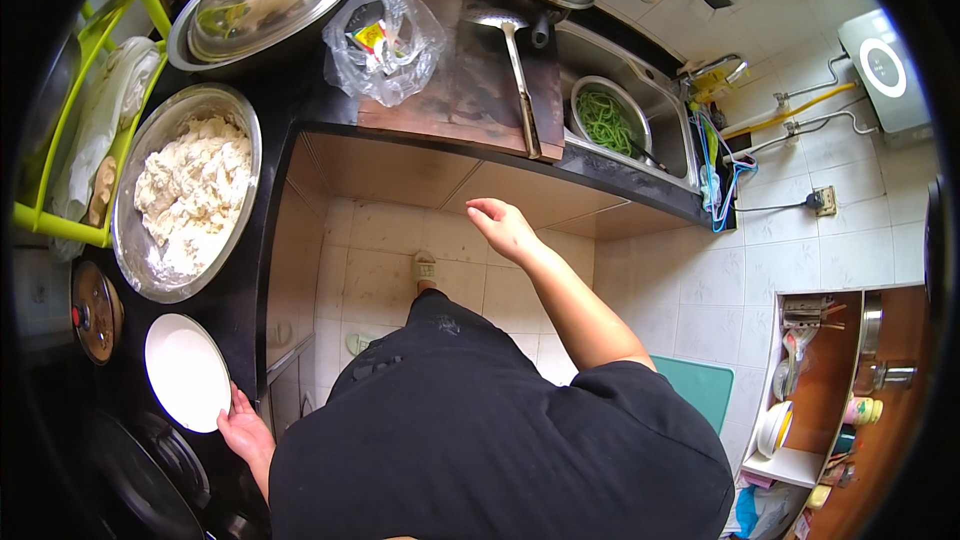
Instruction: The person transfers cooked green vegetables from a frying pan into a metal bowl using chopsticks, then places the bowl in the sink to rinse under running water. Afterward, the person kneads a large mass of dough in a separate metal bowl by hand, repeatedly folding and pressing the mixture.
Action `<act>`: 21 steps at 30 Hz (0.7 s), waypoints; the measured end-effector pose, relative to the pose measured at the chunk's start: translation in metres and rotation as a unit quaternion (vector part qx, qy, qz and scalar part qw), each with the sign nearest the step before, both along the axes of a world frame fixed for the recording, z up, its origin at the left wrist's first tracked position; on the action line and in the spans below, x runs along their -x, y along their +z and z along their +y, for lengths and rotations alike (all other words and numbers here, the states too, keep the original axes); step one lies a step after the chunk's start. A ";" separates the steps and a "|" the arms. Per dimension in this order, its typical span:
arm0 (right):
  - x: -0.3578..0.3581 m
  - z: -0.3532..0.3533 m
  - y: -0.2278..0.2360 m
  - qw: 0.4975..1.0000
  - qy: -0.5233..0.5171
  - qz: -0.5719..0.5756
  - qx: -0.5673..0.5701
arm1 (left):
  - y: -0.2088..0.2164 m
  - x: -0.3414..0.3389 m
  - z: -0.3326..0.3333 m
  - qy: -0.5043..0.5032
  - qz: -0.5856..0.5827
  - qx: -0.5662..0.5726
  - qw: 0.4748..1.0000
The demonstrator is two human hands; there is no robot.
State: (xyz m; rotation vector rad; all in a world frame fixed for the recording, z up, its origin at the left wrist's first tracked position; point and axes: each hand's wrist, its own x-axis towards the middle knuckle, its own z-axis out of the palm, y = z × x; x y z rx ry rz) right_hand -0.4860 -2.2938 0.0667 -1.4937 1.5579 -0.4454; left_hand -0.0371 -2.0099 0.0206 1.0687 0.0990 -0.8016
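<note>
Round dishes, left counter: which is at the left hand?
The flat white plate: the left hand is at its edge. The steel bowl of dough sits farther off.

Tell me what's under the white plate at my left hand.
Black counter shows beside the white plate; whatever lies directly beneath is covered, so I can't tell.

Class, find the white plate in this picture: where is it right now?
The white plate is at the lower left of the head view, just below the steel bowl of dough, with the left hand at its lower right edge.
</note>
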 end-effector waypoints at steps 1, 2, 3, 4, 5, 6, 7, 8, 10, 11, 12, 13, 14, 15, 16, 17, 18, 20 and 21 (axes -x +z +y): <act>0.006 0.001 -0.001 1.000 -0.004 -0.001 0.001 | 0.000 0.003 -0.002 0.014 0.007 0.005 1.000; 0.012 0.001 -0.001 1.000 -0.007 -0.002 0.002 | 0.000 0.007 -0.005 0.028 0.015 0.011 0.999; 0.015 0.000 -0.002 1.000 -0.017 -0.012 0.008 | 0.008 0.013 -0.010 0.043 0.019 0.014 0.999; 0.019 -0.002 -0.002 0.999 -0.027 -0.022 0.014 | 0.013 0.023 -0.018 0.066 0.035 -0.021 0.997; 0.025 -0.004 -0.002 0.999 -0.037 -0.032 0.020 | 0.017 0.035 -0.027 0.089 0.051 -0.056 0.993; 0.034 -0.010 -0.007 0.998 -0.048 -0.029 0.041 | 0.023 0.046 -0.037 0.110 0.065 -0.089 0.988; 0.046 -0.018 -0.014 0.996 -0.056 -0.025 0.064 | 0.020 0.056 -0.037 0.042 0.043 -0.088 0.994; 0.060 -0.028 -0.020 0.994 -0.065 -0.020 0.088 | 0.016 0.065 -0.040 -0.004 0.046 -0.083 0.995; 0.087 -0.052 -0.022 0.983 -0.122 -0.033 0.131 | 0.008 0.075 -0.050 -0.108 0.053 -0.054 0.991; 0.102 -0.063 -0.012 0.973 -0.141 0.036 0.181 | 0.006 0.080 -0.058 -0.156 0.041 -0.059 0.985; 0.121 -0.078 -0.011 0.958 -0.178 0.063 0.214 | 0.009 0.088 -0.069 -0.171 0.030 -0.068 0.982; 0.136 -0.090 -0.001 0.950 -0.208 0.083 0.216 | 0.017 0.098 -0.081 -0.182 0.016 -0.078 0.980; 0.153 -0.105 0.004 0.946 -0.208 0.104 0.225 | 0.027 0.108 -0.093 -0.192 0.002 -0.088 0.977; 0.173 -0.119 0.007 0.941 -0.228 0.147 0.204 | 0.036 0.119 -0.109 -0.188 -0.013 -0.108 0.976; 0.197 -0.133 -0.001 0.931 -0.249 0.172 0.206 | 0.040 0.127 -0.122 -0.195 -0.019 -0.108 0.975; 0.219 -0.146 -0.008 0.925 -0.251 0.205 0.199 | 0.045 0.134 -0.134 -0.201 -0.024 -0.109 0.973; 0.237 -0.161 -0.016 0.919 -0.252 0.236 0.192 | 0.049 0.142 -0.145 -0.205 -0.031 -0.110 0.972; 0.265 -0.192 -0.035 0.922 -0.250 0.281 0.094 | 0.057 0.160 -0.164 -0.194 -0.042 -0.129 0.972; 0.276 -0.205 -0.045 0.921 -0.226 0.311 0.063 | 0.060 0.170 -0.173 -0.186 -0.047 -0.142 0.971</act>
